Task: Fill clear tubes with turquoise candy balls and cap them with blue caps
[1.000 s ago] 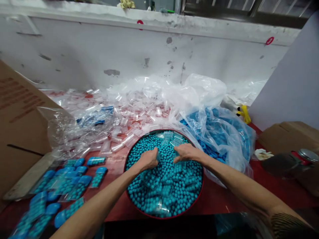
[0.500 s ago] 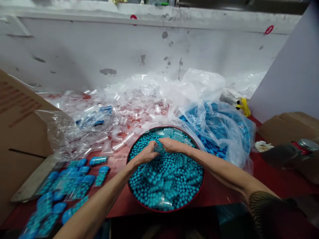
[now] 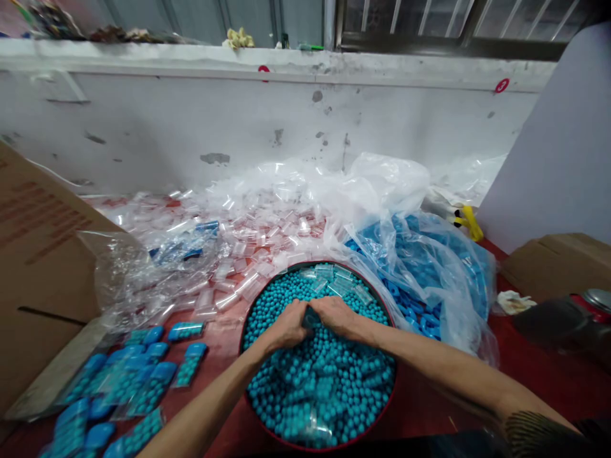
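A round tub point(image 3: 392, 395) with a red rim is filled with small turquoise beads point(image 3: 274, 375). Over the beads, my left hand point(image 3: 290, 324) and my right hand point(image 3: 335, 316) meet, fingers closed around a small clear plastic case point(image 3: 311, 317). Much of that case is covered by my fingers. Other clear cases point(image 3: 341, 285) lie on the beads behind my hands. To the left, several filled cases with blue caps point(image 3: 189, 364) rest on the red table point(image 3: 224, 356).
Loose clear cases point(image 3: 248, 248) spread behind the tub. A plastic bag point(image 3: 429, 267) of blue caps sits right of them. A cardboard box point(image 3: 42, 254) stands at left, a jar point(image 3: 563, 324) at right. The white wall point(image 3: 167, 133) closes off the back.
The camera view has tilted up, so the scene sits lower. Both hands stay together over the beads with the case between them, which now looks darker and more covered.
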### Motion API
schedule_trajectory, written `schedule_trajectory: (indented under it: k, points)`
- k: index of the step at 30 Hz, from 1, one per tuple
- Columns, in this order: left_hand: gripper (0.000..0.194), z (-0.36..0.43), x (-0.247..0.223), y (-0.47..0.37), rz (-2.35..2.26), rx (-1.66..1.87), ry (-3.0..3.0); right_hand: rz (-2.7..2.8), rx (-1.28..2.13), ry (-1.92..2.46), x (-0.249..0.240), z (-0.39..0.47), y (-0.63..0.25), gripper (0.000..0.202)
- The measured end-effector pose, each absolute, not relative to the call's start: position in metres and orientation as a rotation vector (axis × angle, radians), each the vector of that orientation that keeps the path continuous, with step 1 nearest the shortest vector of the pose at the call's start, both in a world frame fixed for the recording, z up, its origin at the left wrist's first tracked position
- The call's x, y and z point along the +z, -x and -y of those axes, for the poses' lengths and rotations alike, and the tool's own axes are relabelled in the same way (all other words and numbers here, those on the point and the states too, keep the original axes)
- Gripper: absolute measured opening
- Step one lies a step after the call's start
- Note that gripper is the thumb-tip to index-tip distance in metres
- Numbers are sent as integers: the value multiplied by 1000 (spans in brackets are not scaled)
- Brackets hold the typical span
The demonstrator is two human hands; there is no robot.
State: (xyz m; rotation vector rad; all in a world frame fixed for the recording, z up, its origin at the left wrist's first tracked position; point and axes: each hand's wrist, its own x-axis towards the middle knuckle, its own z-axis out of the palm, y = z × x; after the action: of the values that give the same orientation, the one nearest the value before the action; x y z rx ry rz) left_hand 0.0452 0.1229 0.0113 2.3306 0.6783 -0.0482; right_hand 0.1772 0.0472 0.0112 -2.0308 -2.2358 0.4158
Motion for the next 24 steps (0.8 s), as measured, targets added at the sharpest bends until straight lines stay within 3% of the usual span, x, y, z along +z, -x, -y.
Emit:
schedule_trajectory:
  k: [6, 12, 17, 21, 24]
  points:
    - [41, -118, 13, -45, -673, -189, -2615, 2218, 332, 2176, 22, -55, -191, 24]
    - [24, -113, 13, -41, -790, -88, -2590, 2112, 215, 2297, 23, -78, -193, 20]
    - [21, -114, 16, -36, -852, 69, -2362, 2033, 222, 2288, 15, -83, -184, 28]
    - [27, -123, 13, -36, -882, 72, -2281, 1958, 260, 2187, 13, -77, -184, 26]
    - [45, -127, 4, -35, -859, 133, -2247, 1846, 311, 2092, 9, -75, -181, 22]
